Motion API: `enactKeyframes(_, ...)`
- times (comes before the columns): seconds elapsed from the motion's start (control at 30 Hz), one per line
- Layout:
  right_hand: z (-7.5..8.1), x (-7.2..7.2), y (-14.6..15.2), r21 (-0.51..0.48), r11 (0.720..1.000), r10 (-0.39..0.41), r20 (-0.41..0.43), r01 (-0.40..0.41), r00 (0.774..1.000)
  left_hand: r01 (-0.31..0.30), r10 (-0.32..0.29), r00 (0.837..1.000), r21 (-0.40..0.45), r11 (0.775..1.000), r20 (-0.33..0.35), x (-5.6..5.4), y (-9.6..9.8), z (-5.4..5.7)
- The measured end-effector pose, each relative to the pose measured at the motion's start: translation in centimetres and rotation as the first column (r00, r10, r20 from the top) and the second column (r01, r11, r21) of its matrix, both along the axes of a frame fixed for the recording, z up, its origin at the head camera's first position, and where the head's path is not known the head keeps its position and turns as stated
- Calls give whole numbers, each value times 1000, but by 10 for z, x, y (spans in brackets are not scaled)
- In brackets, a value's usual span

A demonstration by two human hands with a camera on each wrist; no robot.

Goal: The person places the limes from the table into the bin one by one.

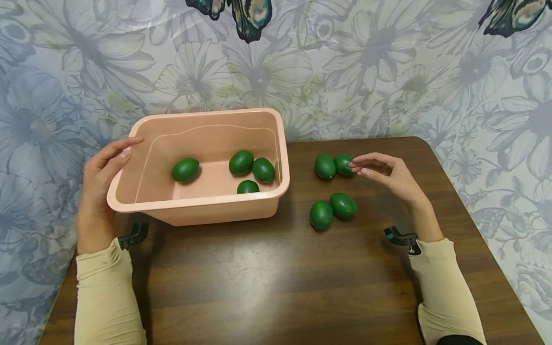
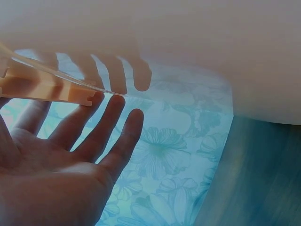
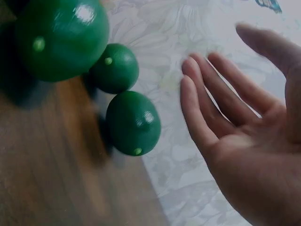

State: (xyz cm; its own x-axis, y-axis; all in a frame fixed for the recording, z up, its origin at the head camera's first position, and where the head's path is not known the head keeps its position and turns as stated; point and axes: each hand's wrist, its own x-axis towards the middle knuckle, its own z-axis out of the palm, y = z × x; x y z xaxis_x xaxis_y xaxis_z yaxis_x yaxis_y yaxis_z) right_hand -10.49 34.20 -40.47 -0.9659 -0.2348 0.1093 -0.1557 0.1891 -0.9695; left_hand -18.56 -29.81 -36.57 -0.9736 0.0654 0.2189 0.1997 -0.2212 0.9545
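My right hand [image 1: 388,175] holds nothing, its fingers loosely extended toward the left of the frame. The nearest green fruit [image 1: 342,165] lies right of centre — just left of my fingertips, its long axis hard to read where they partly cover it. My left hand [image 1: 100,177], fingers straight, is at the left end of the pink bin [image 1: 198,203] — much farther from that fruit.

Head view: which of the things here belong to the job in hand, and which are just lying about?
Part of the job, it seems:
Peach tub, touched at its left end
Four green fruits inside it
Four more fruits outside, to its right

Only surroundings, as far as shows:
Wooden table underneath
Flowered wall covering behind
Black wrist pieces, worn rather than handled
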Motion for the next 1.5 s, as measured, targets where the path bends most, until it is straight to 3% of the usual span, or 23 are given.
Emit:
enactKeyframes(0.17,-13,-3,7,55,985,158,68,-162,985,8,-8,1000,8,1000,0,0,0,0)
enactKeyframes(0.37,-27,-7,12,58,937,332,158,-344,930,9,-9,1000,8,1000,-3,0,0,0)
enactKeyframes(0.5,-35,-9,9,56,912,388,200,-406,900,13,-13,1000,21,1000,11,0,0,1)
enactKeyframes(0.7,-34,-7,2,177,886,372,283,-429,884,13,-14,1000,21,1000,23,0,0,3)
enactKeyframes(0.9,-32,-7,-5,239,864,371,293,-444,881,10,-10,1000,14,1000,20,0,0,2)
enactKeyframes(1.13,-28,-5,-12,295,853,345,301,-431,889,5,-5,1000,12,1000,11,-1,0,1)
enactKeyframes(1.3,-26,-4,-17,315,860,311,298,-401,902,0,0,1000,-9,1000,-2,-1,-1,1)
enactKeyframes(1.5,-28,-5,-21,342,856,311,258,-388,915,4,-5,1000,-17,1000,-6,-1,-1,0)
